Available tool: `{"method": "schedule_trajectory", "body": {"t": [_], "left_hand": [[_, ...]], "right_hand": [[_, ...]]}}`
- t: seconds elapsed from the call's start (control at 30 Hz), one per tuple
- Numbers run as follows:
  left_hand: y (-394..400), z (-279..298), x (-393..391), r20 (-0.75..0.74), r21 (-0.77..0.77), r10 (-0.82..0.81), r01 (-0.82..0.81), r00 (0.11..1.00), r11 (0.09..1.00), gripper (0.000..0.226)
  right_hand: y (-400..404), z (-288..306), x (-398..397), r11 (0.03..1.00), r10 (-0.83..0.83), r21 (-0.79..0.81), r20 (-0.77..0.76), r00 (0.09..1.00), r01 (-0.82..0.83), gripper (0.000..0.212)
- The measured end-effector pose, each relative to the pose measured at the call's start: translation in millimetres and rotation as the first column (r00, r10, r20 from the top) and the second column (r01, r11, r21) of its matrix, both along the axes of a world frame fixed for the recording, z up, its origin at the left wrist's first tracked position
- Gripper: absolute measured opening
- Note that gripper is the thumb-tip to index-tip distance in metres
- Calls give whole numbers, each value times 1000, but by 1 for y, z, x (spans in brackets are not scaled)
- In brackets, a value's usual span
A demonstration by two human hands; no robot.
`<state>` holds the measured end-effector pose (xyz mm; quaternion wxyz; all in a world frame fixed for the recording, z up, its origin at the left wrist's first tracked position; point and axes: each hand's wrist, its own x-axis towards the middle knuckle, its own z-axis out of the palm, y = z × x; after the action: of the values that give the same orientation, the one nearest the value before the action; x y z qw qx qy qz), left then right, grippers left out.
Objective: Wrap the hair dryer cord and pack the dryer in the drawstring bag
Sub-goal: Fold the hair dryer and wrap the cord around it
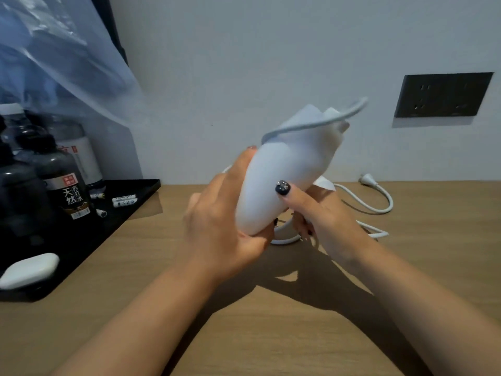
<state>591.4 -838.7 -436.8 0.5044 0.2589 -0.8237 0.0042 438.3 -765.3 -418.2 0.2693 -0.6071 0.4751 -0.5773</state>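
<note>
White plastic is being held above the wooden table (108,335): the hair dryer (273,180) is being gripped from 9 o'clock by the left hand (217,229), its fingers curled under the body, and from 3 o'clock by the right hand (322,213), thumb pressed on it. The cord (379,207) is lying loose at 3 o'clock, not yet wrapped. It could be snagging on the table edge or dragging the plug (367,179). Bottles (65,185) are crowding 9 o'clock; room is remaining at 6 o'clock.
</note>
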Motion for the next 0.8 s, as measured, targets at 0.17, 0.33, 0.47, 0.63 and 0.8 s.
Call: {"method": "schedule_trajectory", "body": {"t": [0.17, 0.33, 0.47, 0.63, 0.8], "left_hand": [[10, -7, -12, 133, -125, 184, -167, 974, 978, 97], [10, -6, -9, 119, 397, -218, 155, 969, 905, 108], [12, 1, -3, -365, 810, -457, 518, 811, 273, 108], [10, 2, -1, -703, 692, -502, 646, 504, -321, 91], [10, 2, 1, -678, 686, -561, 682, 474, -253, 63]], "right_hand": [[-1, -5, -1, 1000, -21, -7, 187, 982, 22, 21], [-3, -10, -4, 997, -70, -17, 233, 970, 76, 61], [-4, -9, -5, 996, 22, -90, 332, 943, 8, 68], [-2, -14, -12, 989, 72, -147, 260, 963, -34, 59], [-1, -12, -12, 956, 191, -241, 78, 978, -168, 32]]}}
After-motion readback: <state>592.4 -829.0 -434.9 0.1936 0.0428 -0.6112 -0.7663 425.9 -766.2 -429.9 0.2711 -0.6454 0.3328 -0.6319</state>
